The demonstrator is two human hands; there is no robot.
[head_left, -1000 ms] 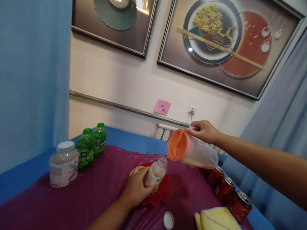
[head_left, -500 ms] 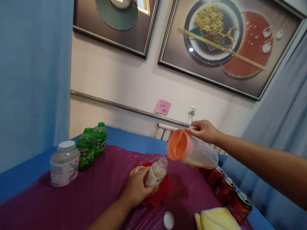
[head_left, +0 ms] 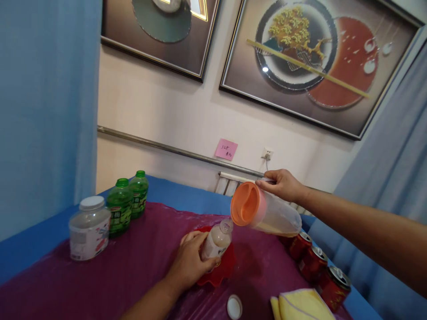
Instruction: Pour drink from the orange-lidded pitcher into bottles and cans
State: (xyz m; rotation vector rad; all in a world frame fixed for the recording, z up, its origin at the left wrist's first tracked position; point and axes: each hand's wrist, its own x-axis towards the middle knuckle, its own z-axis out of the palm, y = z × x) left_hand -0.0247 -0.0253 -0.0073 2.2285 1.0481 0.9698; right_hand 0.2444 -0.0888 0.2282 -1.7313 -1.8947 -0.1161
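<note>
My left hand (head_left: 190,262) is wrapped round a small clear bottle (head_left: 218,240), uncapped and tilted a little to the right, with cloudy liquid inside. Under it lies a red scalloped dish (head_left: 227,264). My right hand (head_left: 283,184) grips the handle of a translucent pitcher (head_left: 278,215) with an orange lid (head_left: 246,204). The pitcher is tipped almost on its side, its lid end close to the bottle's mouth. Pale liquid lies along its lower side. A white cap (head_left: 234,306) rests on the purple sheet in front of the dish.
At left stand a white-lidded jar (head_left: 89,229) and two green bottles (head_left: 120,209). Several red cans (head_left: 333,284) line the right edge beside a folded yellow cloth (head_left: 302,306). A purple plastic sheet (head_left: 140,275) covers the blue surface. Curtains hang on both sides.
The pitcher has shifted slightly left and down, bringing its lid closer to the bottle's mouth. My left hand and the bottle stay practically where they were.
</note>
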